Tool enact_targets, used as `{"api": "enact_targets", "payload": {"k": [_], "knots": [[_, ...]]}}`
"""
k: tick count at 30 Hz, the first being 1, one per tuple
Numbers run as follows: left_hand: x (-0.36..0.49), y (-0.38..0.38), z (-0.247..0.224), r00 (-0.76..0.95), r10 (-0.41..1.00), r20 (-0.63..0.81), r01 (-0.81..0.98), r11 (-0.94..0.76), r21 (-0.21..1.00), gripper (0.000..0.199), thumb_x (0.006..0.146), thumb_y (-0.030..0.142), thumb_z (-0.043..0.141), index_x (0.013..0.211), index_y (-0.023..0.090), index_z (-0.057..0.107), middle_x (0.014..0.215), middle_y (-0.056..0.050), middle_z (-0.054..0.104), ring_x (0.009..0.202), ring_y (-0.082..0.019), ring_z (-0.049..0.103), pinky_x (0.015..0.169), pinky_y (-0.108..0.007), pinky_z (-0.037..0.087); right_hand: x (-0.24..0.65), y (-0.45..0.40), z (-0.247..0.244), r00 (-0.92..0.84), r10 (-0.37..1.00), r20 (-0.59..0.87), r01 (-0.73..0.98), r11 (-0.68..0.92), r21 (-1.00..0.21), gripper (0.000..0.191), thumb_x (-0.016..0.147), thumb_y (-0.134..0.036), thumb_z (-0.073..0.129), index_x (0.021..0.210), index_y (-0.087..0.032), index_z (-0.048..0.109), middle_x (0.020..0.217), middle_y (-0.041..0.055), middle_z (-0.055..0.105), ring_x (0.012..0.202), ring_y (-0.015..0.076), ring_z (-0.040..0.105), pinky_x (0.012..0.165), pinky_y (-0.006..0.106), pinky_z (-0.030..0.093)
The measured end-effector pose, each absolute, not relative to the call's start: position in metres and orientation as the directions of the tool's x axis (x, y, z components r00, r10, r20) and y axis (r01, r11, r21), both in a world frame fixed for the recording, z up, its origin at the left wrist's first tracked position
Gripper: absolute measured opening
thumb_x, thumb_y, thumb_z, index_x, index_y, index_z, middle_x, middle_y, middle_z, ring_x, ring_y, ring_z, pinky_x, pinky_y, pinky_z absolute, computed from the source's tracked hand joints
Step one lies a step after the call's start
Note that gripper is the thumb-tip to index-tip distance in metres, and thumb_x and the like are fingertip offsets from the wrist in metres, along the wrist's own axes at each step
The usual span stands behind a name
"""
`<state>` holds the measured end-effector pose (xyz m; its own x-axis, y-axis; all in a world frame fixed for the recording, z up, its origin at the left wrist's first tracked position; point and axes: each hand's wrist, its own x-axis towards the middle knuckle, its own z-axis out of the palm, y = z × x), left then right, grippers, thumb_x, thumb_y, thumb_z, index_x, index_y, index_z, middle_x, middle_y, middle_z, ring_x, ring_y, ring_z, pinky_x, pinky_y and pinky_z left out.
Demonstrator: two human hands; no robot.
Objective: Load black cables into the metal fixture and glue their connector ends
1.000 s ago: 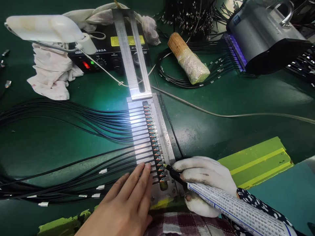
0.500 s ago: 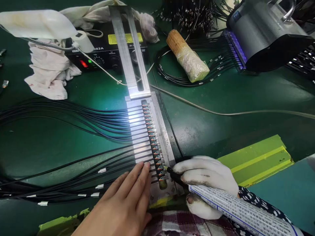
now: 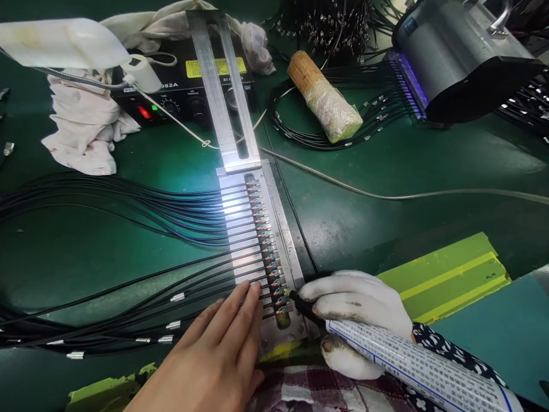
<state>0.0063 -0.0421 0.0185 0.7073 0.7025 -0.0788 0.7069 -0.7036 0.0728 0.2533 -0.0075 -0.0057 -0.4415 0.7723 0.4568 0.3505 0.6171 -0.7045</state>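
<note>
A metal fixture (image 3: 240, 269) holds a row of black cables (image 3: 193, 197), side by side, their small wired connectors (image 3: 271, 257) lined up along a dark slot. My bare left hand (image 3: 218, 349) lies with fingers stretched over the lower cables and the fixture's left edge. In a white glove, its fingertip end worn open at the thumb, my right hand (image 3: 360, 320) grips a glue dispensing syringe (image 3: 412, 355) with printed text and a black front end. Its tip is at the connectors near the lower end of the row.
Tilted up at the fixture's far end is a slotted metal frame (image 3: 210, 86), before a black control box (image 3: 150, 103). A lamp (image 3: 64, 43) hangs upper left. A wrapped wooden block (image 3: 323, 94) and a purple-lit device (image 3: 463, 63) stand at the back. Yellow-green tape (image 3: 450, 280) lies right.
The view has shifted very slightly. The syringe tip has moved a little up and left along the connectors. My left hand stays in place.
</note>
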Motion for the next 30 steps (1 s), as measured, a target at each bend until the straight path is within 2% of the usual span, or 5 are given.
{"api": "enact_targets", "payload": {"k": [6,10,15,22,30], "knots": [[0.0029,-0.0380,0.0208,0.783,0.614,-0.100,0.619,-0.784,0.038,0.041,0.100,0.033,0.038,0.128,0.019,0.064,0.146,-0.010,0.052,0.137,-0.028,0.047,0.101,-0.039,0.051,0.2541,-0.0071,-0.0051,-0.434,0.769,0.470,0.344,0.624,-0.702,0.015,0.088,-0.033,0.060,0.090,-0.018,0.061,0.087,0.0033,0.076,0.085,0.0156,0.075,0.071,0.024,0.060],[0.0033,-0.0386,0.0208,0.739,0.667,-0.095,0.673,-0.739,0.047,0.040,0.100,0.034,0.039,0.126,0.021,0.066,0.146,-0.008,0.052,0.139,-0.027,0.044,0.105,-0.039,0.048,0.2544,-0.0069,-0.0045,-0.440,0.769,0.463,0.350,0.622,-0.701,0.016,0.089,-0.034,0.060,0.089,-0.017,0.061,0.088,0.0035,0.076,0.086,0.0148,0.075,0.073,0.023,0.059],[0.0032,-0.0380,0.0204,0.786,0.610,-0.098,0.616,-0.787,0.041,0.041,0.099,0.033,0.040,0.129,0.018,0.064,0.146,-0.011,0.051,0.137,-0.029,0.046,0.103,-0.040,0.049,0.2530,-0.0061,-0.0043,-0.439,0.764,0.472,0.346,0.629,-0.697,0.017,0.091,-0.034,0.057,0.088,-0.017,0.061,0.085,0.0028,0.076,0.086,0.0142,0.075,0.074,0.022,0.058],[0.0044,-0.0396,0.0195,0.730,0.679,-0.086,0.683,-0.729,0.041,0.040,0.101,0.032,0.037,0.125,0.021,0.067,0.145,-0.008,0.053,0.138,-0.026,0.046,0.104,-0.039,0.049,0.2521,-0.0043,-0.0056,-0.430,0.765,0.479,0.344,0.630,-0.696,0.017,0.091,-0.033,0.057,0.091,-0.017,0.061,0.085,0.0047,0.076,0.085,0.0166,0.075,0.072,0.025,0.060],[0.0045,-0.0374,0.0199,0.742,0.664,-0.092,0.670,-0.741,0.055,0.039,0.101,0.031,0.038,0.125,0.021,0.067,0.145,-0.008,0.053,0.138,-0.027,0.046,0.104,-0.039,0.049,0.2526,-0.0046,-0.0073,-0.424,0.772,0.473,0.336,0.619,-0.710,0.016,0.088,-0.032,0.060,0.093,-0.017,0.062,0.087,0.0067,0.076,0.086,0.0184,0.075,0.073,0.026,0.062]]}}
